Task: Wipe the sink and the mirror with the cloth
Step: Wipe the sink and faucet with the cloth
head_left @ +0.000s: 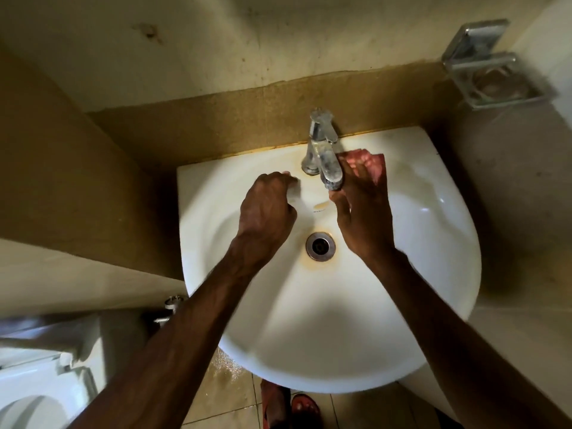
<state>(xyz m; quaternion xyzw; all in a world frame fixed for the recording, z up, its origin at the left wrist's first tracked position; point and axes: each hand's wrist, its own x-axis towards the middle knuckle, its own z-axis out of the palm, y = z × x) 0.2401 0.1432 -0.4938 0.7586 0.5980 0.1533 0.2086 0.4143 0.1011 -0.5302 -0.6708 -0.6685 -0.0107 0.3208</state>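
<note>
Now | one sink (340, 320) | one cloth (376, 164) under flat right hand (362, 209) | left hand (266, 209) curled, empty

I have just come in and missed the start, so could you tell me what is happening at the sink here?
A person stands at a white sink. The right hand presses a reddish cloth onto the back ledge, just right of the tap. The left hand rests with curled fingers on the ledge left of the tap and seems to hold nothing. Rusty stains ring the drain. No mirror is in view.
</note>
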